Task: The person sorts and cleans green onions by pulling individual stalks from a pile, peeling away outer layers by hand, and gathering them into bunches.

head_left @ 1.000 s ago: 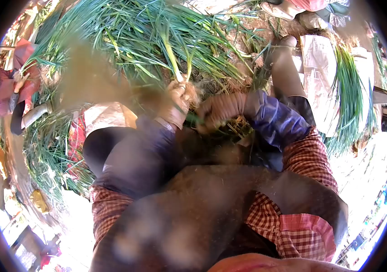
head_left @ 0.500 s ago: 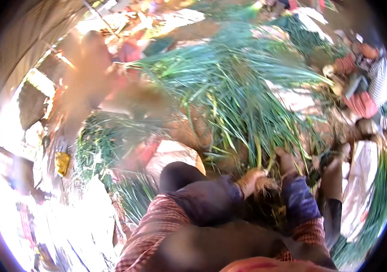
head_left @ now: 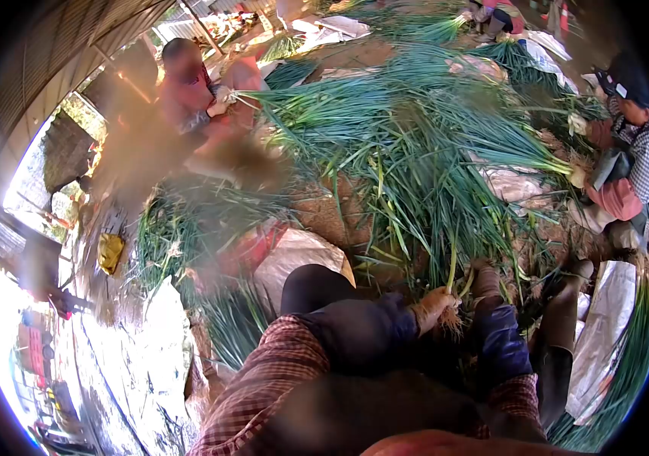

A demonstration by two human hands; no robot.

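Observation:
Near the bottom centre, my left hand (head_left: 432, 306) is closed around the base of a spring onion (head_left: 453, 262). Its pale roots (head_left: 452, 321) hang below my fingers, and its yellow-green stalk points away from me. My right hand (head_left: 486, 280) is just to the right, its fingers bent beside the stalk. Whatever lies between those fingers is too small to make out. Right in front of both hands spreads a large heap of spring onions (head_left: 415, 178), their long green leaves tangled.
A person (head_left: 187, 95) at upper left and another (head_left: 636, 144) at right handle spring onion bunches. A pale sack (head_left: 298, 262) lies left of my knee; another sack (head_left: 604, 334) and more onions (head_left: 639, 349) are at right. A yellow object (head_left: 110, 252) lies far left.
The view has shifted slightly and become sharper, with the scene lower and to the right. My left hand still grips the spring onion base; my right hand stays beside it.

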